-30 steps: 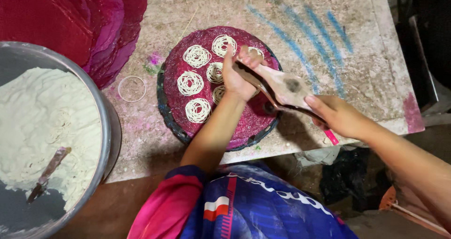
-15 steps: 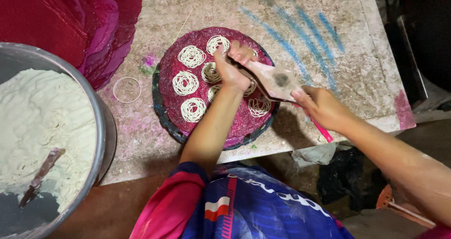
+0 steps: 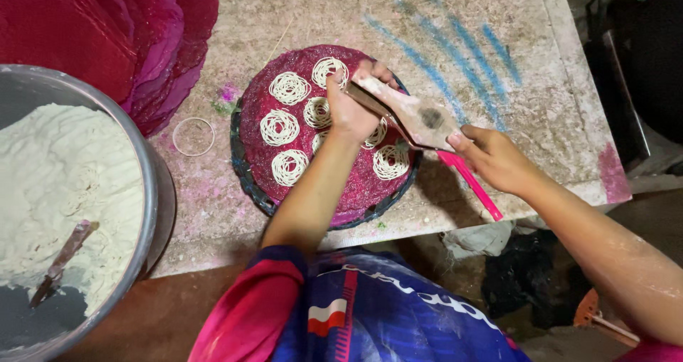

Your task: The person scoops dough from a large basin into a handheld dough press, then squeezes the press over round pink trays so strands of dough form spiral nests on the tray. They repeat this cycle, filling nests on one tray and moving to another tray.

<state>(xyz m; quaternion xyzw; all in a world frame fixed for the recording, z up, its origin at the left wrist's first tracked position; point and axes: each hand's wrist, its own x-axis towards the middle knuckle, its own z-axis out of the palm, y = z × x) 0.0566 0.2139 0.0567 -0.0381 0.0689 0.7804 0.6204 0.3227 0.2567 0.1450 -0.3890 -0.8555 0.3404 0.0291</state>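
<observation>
The wooden press (image 3: 409, 113) hangs low over the right side of the round purple mat (image 3: 356, 191) at the table's middle, the left hand (image 3: 348, 109) curled tight round its far end and the right hand (image 3: 494, 159) pinching its near handles above a pink handle (image 3: 473, 184). To do this well, I judge, hold the press level and circle evenly so each new noodle coil (image 3: 391, 161) stays apart from its neighbours. No packages, labels or signs show; only blue streaks (image 3: 455, 45) mark the table (image 3: 555, 120), with a flour bowl (image 3: 153, 191) left and stacked red mats (image 3: 107, 28) far left
</observation>
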